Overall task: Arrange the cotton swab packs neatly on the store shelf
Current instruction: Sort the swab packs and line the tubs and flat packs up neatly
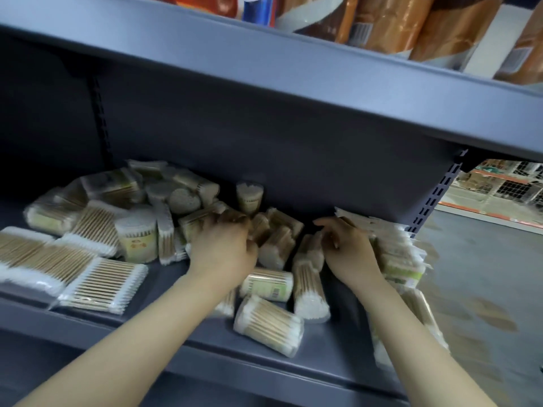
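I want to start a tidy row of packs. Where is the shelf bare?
Bare shelf lies between the flat packs at left and the left forearm, also the far left back corner. Crowded: the heap behind, and around both hands, left and right.

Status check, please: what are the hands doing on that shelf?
Left hand gripping packs mid-pile. Right hand on the stacked packs. Loose tubs block the shelf front.

Shelf (164,324) is seen as matt grey painted metal — smooth. Cotton swab packs (269,326) are wrapped in clear glossy plastic, with pale wooden sticks and white fluffy cotton tips inside. Bags (390,22) above — shiny orange-brown plastic film.
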The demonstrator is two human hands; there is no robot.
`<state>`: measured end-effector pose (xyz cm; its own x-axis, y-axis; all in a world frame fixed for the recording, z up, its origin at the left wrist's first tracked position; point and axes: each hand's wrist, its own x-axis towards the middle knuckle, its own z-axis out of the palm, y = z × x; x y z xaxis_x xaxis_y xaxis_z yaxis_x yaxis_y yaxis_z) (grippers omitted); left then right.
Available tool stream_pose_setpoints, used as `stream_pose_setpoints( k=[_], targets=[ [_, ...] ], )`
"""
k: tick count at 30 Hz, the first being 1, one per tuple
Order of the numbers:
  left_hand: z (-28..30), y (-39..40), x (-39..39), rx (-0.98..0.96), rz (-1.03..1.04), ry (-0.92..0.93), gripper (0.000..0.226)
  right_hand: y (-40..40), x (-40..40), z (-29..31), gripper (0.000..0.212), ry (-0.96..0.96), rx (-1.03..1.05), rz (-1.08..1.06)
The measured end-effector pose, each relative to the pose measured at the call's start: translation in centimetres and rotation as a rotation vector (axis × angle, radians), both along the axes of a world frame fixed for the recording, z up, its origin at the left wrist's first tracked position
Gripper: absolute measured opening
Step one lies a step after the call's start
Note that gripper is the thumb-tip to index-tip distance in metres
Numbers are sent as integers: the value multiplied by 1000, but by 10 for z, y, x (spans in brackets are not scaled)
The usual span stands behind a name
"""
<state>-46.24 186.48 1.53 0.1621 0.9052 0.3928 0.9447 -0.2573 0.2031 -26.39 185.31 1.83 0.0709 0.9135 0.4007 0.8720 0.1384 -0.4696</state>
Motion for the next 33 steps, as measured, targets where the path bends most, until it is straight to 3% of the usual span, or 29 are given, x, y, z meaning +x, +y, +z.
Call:
stream_pose_setpoints(
  k=[5,14,21,33],
  targets=[
    [-6,-2,-54,12,100,-35,32,2,-44,-1,28,3,-47,63],
    [-20,1,-105,73,64,-189,24,4,-83,8,22,32,-96,48],
    [-25,0,-119,118,-26,-209,41,10,-104,12,24,-35,-162,107],
    [-30,-20,-103,122,-139,-191,32,22,-109,4,23,-4,-255,129]
  ],
)
